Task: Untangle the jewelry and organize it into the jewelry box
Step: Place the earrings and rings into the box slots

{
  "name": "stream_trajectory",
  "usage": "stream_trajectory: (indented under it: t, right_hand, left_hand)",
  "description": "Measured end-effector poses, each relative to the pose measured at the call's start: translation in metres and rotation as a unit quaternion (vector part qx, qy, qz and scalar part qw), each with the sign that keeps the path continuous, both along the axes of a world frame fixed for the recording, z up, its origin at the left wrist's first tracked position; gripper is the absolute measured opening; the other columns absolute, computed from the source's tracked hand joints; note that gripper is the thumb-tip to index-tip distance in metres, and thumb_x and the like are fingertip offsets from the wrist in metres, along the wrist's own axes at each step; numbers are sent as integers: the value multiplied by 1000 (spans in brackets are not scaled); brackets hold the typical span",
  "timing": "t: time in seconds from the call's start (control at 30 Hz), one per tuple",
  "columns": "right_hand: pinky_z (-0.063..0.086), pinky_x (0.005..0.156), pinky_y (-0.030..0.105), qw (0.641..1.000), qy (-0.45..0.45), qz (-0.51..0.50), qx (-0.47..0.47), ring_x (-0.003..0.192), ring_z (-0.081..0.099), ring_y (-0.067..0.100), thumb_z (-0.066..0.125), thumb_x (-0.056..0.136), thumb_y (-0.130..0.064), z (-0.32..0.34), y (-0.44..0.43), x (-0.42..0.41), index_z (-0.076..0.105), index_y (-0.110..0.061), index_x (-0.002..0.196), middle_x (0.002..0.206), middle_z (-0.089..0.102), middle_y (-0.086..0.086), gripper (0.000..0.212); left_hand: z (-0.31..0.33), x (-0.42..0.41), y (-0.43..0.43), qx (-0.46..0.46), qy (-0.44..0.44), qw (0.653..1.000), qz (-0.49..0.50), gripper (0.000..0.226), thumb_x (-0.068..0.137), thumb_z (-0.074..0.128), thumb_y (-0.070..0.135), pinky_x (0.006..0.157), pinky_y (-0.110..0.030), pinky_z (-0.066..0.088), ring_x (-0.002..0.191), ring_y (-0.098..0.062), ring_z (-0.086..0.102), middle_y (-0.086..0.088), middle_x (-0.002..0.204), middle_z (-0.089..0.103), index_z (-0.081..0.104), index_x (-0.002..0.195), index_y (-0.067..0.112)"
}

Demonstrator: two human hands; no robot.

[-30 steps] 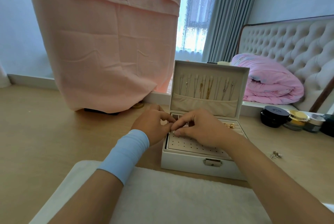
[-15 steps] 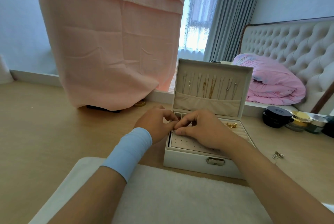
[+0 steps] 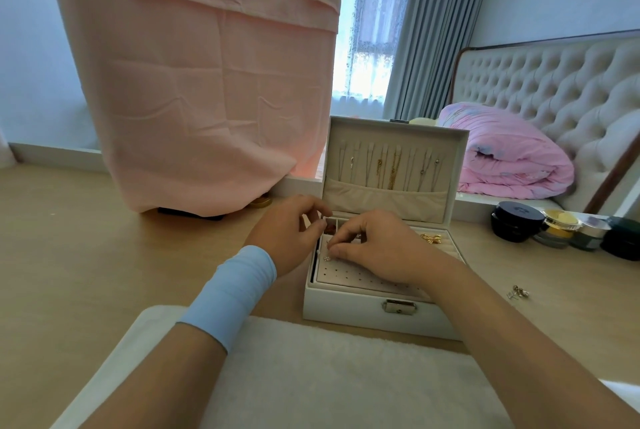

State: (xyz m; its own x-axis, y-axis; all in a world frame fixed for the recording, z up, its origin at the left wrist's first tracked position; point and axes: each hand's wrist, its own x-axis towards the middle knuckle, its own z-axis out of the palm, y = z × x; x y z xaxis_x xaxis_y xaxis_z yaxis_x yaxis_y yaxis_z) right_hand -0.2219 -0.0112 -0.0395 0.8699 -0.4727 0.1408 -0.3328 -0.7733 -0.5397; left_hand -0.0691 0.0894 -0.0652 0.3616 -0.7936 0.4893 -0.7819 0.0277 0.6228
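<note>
1. The jewelry box [image 3: 377, 316] stood open on the table [image 3: 104, 255], its lid upright so the necklaces [image 3: 391, 169] hung straight.
2. The right hand [image 3: 377, 248] pinched a small earring [image 3: 327, 258] against the holed pad [image 3: 349, 274], probably to seat its post.
3. The left hand [image 3: 287, 231] curled alongside; whether it held anything could not be told.

Head-worn view, facing forward and down, close over jewelry box [image 3: 377, 318]
</note>
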Motion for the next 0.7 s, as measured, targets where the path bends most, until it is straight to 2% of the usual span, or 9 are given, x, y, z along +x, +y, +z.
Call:
stream_trajectory:
  t: [0.1,0.27,0.37,0.43,0.57,0.7]
  right_hand:
    - [39,72,16,999,-30,-21,-10,81,57,-8,69,94,-32,16,-7,-18,74,-39,91,90,67,-21,9]
    - [44,72,18,993,-72,-93,-1,74,62,-6,71,92,-28,35,-52,-84,78,-30,91,84,72,-15,7]
    - [43,72,19,989,-30,-146,-10,79,63,-3,71,92,-28,31,-83,-129,78,-30,88,84,72,-16,8]
    - [48,78,22,985,-10,-169,-12,84,65,-2,72,92,-26,24,-100,-153,77,-33,88,85,72,-18,10]
    - [54,88,26,981,60,-186,-2,90,67,-1,72,92,-22,6,-125,-178,76,-37,91,93,73,-17,15]
    - [58,85,29,971,139,-193,24,88,69,3,74,87,-16,-2,-142,-188,75,-35,95,91,74,-13,21]
  left_hand:
    - [7,-6,1,-16,-15,1000,2,14,91,61,20,71,-25,50,76,-8,56,15,85,58,64,99,32]
    - [26,-39,-12,-7,-67,997,-37,10,91,61,24,71,-21,49,78,-7,55,17,87,59,65,95,32]
    - [39,-74,-35,32,-99,991,-82,8,92,58,30,72,-18,46,80,-1,54,20,86,59,66,94,33]
    - [45,-98,-54,72,-110,986,-106,9,93,57,34,79,-23,48,83,0,53,21,89,59,65,96,34]
    - [49,-143,-101,152,-160,969,-111,16,93,55,34,84,-32,51,91,-11,58,13,102,65,67,103,31]
    - [45,-174,-141,218,-220,944,-117,20,94,54,33,91,-36,51,102,-19,60,8,113,65,67,109,32]
